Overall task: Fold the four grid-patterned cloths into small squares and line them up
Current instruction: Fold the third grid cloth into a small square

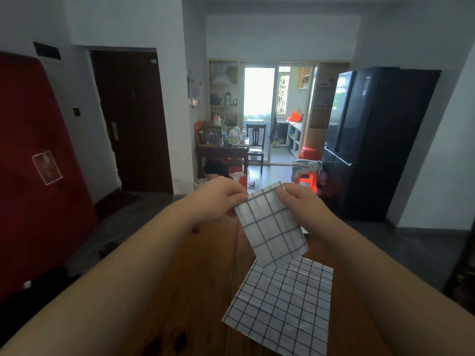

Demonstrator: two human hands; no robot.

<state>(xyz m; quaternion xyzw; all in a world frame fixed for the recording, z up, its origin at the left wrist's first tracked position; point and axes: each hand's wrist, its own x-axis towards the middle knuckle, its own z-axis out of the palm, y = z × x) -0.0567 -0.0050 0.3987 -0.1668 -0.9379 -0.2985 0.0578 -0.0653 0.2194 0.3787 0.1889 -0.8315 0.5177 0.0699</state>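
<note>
Both hands, left point(218, 199) and right point(300, 201), pinch the top corners of a folded grid cloth point(272, 227) above the wooden table point(205, 265); another cloth point(282, 304) lies flat below. Likely mid-fold; next it probably needs halving again.

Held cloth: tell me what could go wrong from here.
1. The left grip and right grip pinch only the top edge of the held cloth, so its layers, which seem folded, could slip apart and undo the fold.
2. Its lower corner hangs just above the flat cloth on the table; setting it down there might drag or wrinkle that one.
</note>
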